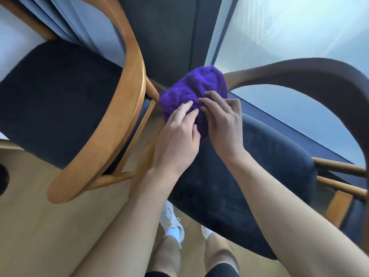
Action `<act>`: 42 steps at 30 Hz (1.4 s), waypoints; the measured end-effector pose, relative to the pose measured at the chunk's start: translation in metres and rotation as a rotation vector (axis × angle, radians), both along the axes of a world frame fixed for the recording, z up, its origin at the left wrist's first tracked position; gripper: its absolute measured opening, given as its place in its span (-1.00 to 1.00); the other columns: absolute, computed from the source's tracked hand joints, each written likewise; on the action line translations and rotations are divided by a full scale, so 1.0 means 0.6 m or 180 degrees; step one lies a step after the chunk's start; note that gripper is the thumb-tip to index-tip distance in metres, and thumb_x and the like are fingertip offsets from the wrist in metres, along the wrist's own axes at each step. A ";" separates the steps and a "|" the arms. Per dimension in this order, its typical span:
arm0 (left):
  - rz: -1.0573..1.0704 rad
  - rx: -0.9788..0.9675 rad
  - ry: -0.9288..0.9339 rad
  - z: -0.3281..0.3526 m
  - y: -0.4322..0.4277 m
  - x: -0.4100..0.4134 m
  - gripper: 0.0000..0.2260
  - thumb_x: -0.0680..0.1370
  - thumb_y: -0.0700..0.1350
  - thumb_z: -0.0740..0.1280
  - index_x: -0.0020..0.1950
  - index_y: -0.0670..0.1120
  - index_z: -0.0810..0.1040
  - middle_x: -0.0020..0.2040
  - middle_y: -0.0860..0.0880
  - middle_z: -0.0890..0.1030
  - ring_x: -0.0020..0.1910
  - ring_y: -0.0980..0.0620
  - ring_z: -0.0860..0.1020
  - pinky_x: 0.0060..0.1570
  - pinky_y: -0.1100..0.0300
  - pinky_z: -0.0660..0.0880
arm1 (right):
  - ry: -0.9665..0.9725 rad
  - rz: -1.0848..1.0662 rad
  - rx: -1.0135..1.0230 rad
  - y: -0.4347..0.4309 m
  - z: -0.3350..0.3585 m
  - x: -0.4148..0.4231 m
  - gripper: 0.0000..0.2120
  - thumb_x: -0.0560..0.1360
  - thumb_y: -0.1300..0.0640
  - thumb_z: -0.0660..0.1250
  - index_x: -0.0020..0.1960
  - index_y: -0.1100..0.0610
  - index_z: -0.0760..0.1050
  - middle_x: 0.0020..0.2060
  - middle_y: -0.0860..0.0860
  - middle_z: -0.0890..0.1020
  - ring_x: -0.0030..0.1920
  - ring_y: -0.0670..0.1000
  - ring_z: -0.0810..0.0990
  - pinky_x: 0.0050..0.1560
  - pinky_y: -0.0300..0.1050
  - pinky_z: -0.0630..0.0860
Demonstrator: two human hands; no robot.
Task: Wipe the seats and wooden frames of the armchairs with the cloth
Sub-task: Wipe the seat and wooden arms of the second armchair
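2 armchairs: left armchair point(60, 96) at 9 o'clock, right armchair point(229, 196) at 4 o'clock. 1 cloth point(195, 86) bunched between them. 2 hands: left hand point(177, 140) fingers straight, pressing cloth; right hand point(223, 124) fingers curled, gripping it.

Tight gap between armrest point(131, 92) and seat point(239, 176); floor point(60, 226) open.

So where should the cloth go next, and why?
Probably slide the cloth toward you across the dark seat. The left hand and right hand are both on it near the seat's far corner, and most of the seat lies uncovered in front of it.
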State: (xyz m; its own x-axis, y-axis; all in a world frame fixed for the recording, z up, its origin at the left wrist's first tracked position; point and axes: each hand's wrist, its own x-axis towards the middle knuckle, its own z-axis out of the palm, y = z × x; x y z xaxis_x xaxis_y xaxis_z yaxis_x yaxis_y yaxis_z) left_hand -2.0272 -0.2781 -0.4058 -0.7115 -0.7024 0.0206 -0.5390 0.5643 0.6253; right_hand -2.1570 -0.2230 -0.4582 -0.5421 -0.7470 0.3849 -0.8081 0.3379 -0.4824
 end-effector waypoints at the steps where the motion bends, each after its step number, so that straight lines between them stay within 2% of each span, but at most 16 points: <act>1: -0.0014 -0.0065 0.0118 -0.005 0.013 -0.002 -0.66 0.60 -0.26 0.27 0.38 -0.19 0.51 0.42 -0.10 0.46 0.40 -0.04 0.43 0.36 0.03 0.42 | -0.0057 -0.0061 -0.0027 0.019 0.005 0.002 -0.74 0.68 0.04 0.22 0.19 0.08 0.65 0.24 -0.10 0.63 -0.04 0.09 0.44 0.06 0.02 0.48; 4: -0.0022 -0.0176 0.0430 -0.027 0.059 -0.014 -0.71 0.60 -0.26 0.27 0.31 -0.22 0.54 0.34 -0.12 0.50 0.34 -0.05 0.46 0.35 0.06 0.42 | -0.0256 -0.0360 -0.0008 0.080 0.013 0.009 -0.76 0.65 0.04 0.26 0.17 0.07 0.66 0.22 -0.09 0.63 -0.04 0.09 0.43 0.08 -0.02 0.48; 7: -0.0097 -0.0137 0.0443 -0.072 0.117 -0.024 -0.76 0.59 -0.28 0.28 0.24 -0.20 0.57 0.32 -0.15 0.50 0.32 -0.08 0.47 0.36 0.09 0.40 | -0.0383 -0.0694 0.0236 0.142 -0.021 0.018 -0.81 0.59 0.06 0.35 0.13 0.07 0.67 0.17 -0.03 0.62 0.03 0.13 0.45 0.11 0.02 0.48; 10: -0.0125 0.0250 0.0108 -0.144 0.174 -0.022 -0.76 0.57 -0.26 0.31 0.23 -0.17 0.57 0.32 -0.14 0.47 0.30 -0.07 0.48 0.32 0.13 0.42 | -0.0949 -0.0907 0.0965 0.205 -0.092 0.013 -0.80 0.57 0.05 0.39 0.13 0.11 0.67 0.13 0.02 0.60 0.06 0.17 0.47 0.15 -0.05 0.44; 13: 0.0216 0.1016 -0.0329 -0.204 0.206 -0.017 -0.68 0.59 -0.17 0.34 0.34 -0.18 0.49 0.30 -0.13 0.46 0.28 -0.08 0.48 0.31 0.02 0.44 | -0.1643 -0.1169 0.1303 0.256 -0.136 0.010 -0.75 0.57 0.04 0.39 0.18 0.13 0.62 0.14 0.08 0.57 0.10 0.19 0.49 0.19 -0.12 0.37; 16: 0.0865 0.1598 -0.0704 -0.233 0.208 -0.034 -0.50 0.59 -0.01 0.35 0.47 -0.18 0.35 0.34 -0.14 0.41 0.27 -0.09 0.49 0.30 0.05 0.44 | -0.2232 -0.2000 0.1682 0.281 -0.152 0.012 -0.45 0.51 -0.14 0.42 0.31 0.22 0.44 0.21 0.19 0.50 0.20 0.23 0.47 0.31 0.06 0.37; 18: 0.1328 0.1708 -0.0799 -0.238 0.201 -0.048 -0.45 0.53 0.08 0.42 0.41 -0.18 0.40 0.30 -0.13 0.39 0.19 -0.10 0.51 0.23 0.17 0.42 | -0.2811 -0.2529 0.1817 0.284 -0.154 0.014 -0.26 0.46 -0.28 0.41 0.37 0.24 0.37 0.27 0.19 0.47 0.31 0.23 0.42 0.37 0.09 0.34; 20: 0.1389 0.1724 -0.0948 -0.232 0.198 -0.057 -0.53 0.50 0.15 0.44 0.24 -0.15 0.53 0.20 -0.11 0.42 0.17 -0.10 0.48 0.16 0.26 0.32 | -0.3118 -0.2450 0.1611 0.284 -0.153 0.013 -0.34 0.47 -0.28 0.41 0.32 0.19 0.43 0.23 0.12 0.53 0.29 0.15 0.46 0.34 0.05 0.39; 23: 0.0892 0.1459 -0.1143 -0.218 0.208 -0.054 -0.63 0.53 0.11 0.41 0.17 -0.14 0.62 0.16 -0.13 0.52 0.19 -0.13 0.44 0.22 0.14 0.32 | -0.3484 -0.2233 0.1018 0.291 -0.139 0.016 -0.66 0.50 -0.10 0.45 0.13 0.09 0.52 0.02 -0.05 0.63 0.06 -0.05 0.60 0.18 -0.05 0.51; 27: 0.0743 0.1114 -0.0614 -0.193 0.207 -0.044 -0.73 0.55 -0.04 0.43 0.16 -0.19 0.66 0.18 -0.09 0.60 0.20 -0.11 0.49 0.23 0.07 0.38 | -0.3264 -0.2093 0.0514 0.313 -0.114 0.022 -0.78 0.53 0.02 0.44 0.04 0.12 0.49 -0.16 -0.12 0.62 -0.19 -0.18 0.56 0.00 -0.07 0.54; 30: 0.0683 0.0711 -0.0080 -0.159 0.201 -0.036 -0.79 0.56 -0.07 0.42 0.09 -0.19 0.69 0.10 -0.08 0.64 0.11 -0.05 0.57 0.15 0.13 0.45 | -0.3012 -0.1965 0.0248 0.332 -0.086 0.023 -0.80 0.57 0.02 0.41 0.06 0.13 0.49 -0.11 -0.03 0.63 -0.10 -0.04 0.59 0.02 -0.04 0.54; 32: 0.0510 0.0624 0.0206 -0.126 0.203 -0.031 -0.82 0.58 -0.08 0.39 0.00 -0.19 0.68 -0.04 -0.07 0.66 -0.04 -0.04 0.59 0.02 0.15 0.49 | -0.2902 -0.1877 0.0071 0.343 -0.054 0.026 -0.81 0.59 0.03 0.37 0.07 0.13 0.48 -0.11 0.02 0.62 -0.09 0.04 0.59 0.02 0.00 0.54; 34: 0.0289 0.0920 0.0337 -0.088 0.204 -0.030 -0.81 0.61 -0.07 0.34 -0.05 -0.19 0.61 -0.17 -0.04 0.63 -0.16 -0.01 0.56 -0.09 0.13 0.47 | -0.2773 -0.1885 -0.0048 0.352 -0.019 0.032 -0.82 0.61 0.02 0.34 0.07 0.12 0.45 -0.12 0.06 0.62 -0.10 0.06 0.59 0.02 0.07 0.54; 37: -0.0026 0.1638 0.0323 -0.033 0.198 -0.030 -0.83 0.66 -0.04 0.24 -0.03 -0.12 0.47 -0.23 0.07 0.54 -0.22 0.13 0.50 -0.14 0.17 0.42 | -0.2675 -0.1998 -0.0091 0.360 0.043 0.042 -0.80 0.61 -0.07 0.29 0.10 0.03 0.40 -0.12 0.10 0.63 -0.10 0.11 0.61 0.01 0.17 0.55; 40: -0.0473 0.2084 0.0474 0.027 0.184 -0.025 -0.83 0.67 -0.01 0.21 0.01 -0.11 0.41 -0.19 -0.02 0.55 -0.21 0.10 0.52 -0.15 0.14 0.46 | -0.2514 -0.2019 -0.0029 0.374 0.118 0.051 -0.81 0.63 -0.12 0.23 0.15 -0.05 0.38 -0.16 0.04 0.63 -0.15 0.08 0.59 -0.06 0.07 0.55; 42: -0.0765 0.2067 0.0402 0.077 0.177 -0.017 -0.82 0.68 0.01 0.20 0.00 -0.09 0.38 -0.25 0.06 0.47 -0.26 0.14 0.48 -0.21 0.21 0.41 | -0.2336 -0.1925 0.0228 0.386 0.177 0.053 -0.80 0.65 -0.11 0.20 0.18 -0.02 0.40 -0.17 0.01 0.61 -0.13 0.09 0.58 -0.03 0.03 0.51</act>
